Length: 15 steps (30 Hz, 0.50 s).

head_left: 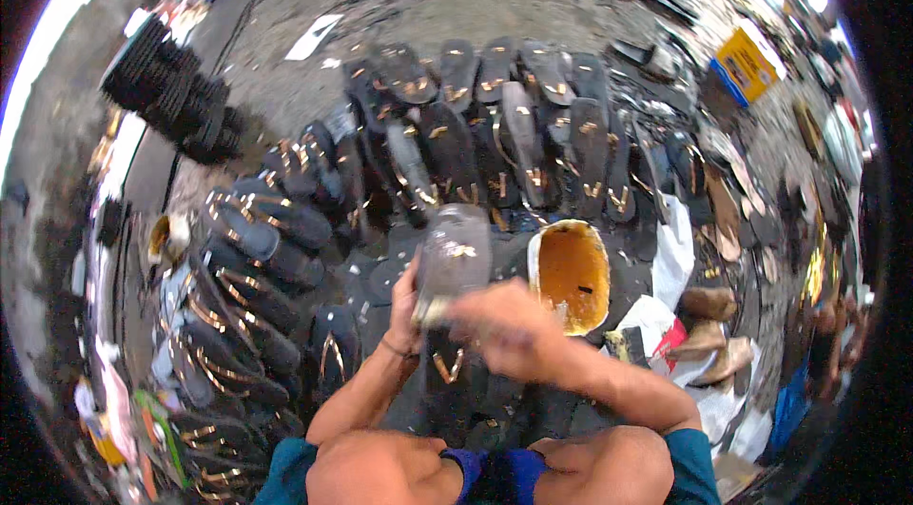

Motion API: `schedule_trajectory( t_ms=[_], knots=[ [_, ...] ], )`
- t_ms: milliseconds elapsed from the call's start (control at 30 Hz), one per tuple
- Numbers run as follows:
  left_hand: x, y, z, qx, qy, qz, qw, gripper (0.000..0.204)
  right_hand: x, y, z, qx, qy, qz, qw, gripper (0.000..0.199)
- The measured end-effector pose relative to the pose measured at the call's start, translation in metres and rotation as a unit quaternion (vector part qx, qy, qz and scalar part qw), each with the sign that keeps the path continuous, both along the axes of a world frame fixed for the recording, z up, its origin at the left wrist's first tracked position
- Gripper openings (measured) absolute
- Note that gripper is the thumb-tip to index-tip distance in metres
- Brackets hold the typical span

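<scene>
My left hand [403, 310] grips the edge of a dark sandal sole [455, 243], held upright with its broad face toward me and shiny gold marks on it. Across the sole's lower part comes my right hand [509, 329], blurred by motion, fingers closed on what looks like a brush [433, 311] with a pale end touching the sole. Right of the sole stands a whitish tub [534, 267] with amber, glue-like stuff inside and a crusted rim. Just below the hands, a dark sandal with a gold V-shaped strap [447, 367] lies partly hidden.
Rows of dark sandals [452, 148] with gold trim spread ahead, and more sandals [228, 315] lie at left. A stack of black soles [171, 87] stands far left. White bags and scraps [673, 253] lie right of the tub; a yellow-and-blue box [747, 66] stands far right.
</scene>
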State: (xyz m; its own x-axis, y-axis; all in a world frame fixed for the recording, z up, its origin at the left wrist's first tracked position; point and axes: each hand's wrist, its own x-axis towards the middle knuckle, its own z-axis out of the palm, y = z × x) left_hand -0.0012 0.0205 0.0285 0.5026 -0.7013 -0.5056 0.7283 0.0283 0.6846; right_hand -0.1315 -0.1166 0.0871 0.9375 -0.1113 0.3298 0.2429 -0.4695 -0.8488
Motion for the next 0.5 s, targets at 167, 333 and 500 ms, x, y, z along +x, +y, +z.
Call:
schedule_trajectory(
  t_ms=[167,333,500],
  knots=[
    [-0.032,-0.002,0.017,-0.007,0.075,-0.031,0.997,0.065,0.012,-0.074,-0.007,-0.044,0.020,-0.310,0.949,0.019],
    [-0.015,0.002,0.001,-0.119,0.110,-0.022,0.987,0.080,-0.012,-0.036,-0.004,0.039,-0.064,-0.279,0.957,0.018],
    [-0.025,-0.006,-0.006,-0.049,0.012,-0.071,0.996,0.076,-0.029,0.010,-0.010,0.027,-0.079,-0.106,0.991,0.035]
  ],
)
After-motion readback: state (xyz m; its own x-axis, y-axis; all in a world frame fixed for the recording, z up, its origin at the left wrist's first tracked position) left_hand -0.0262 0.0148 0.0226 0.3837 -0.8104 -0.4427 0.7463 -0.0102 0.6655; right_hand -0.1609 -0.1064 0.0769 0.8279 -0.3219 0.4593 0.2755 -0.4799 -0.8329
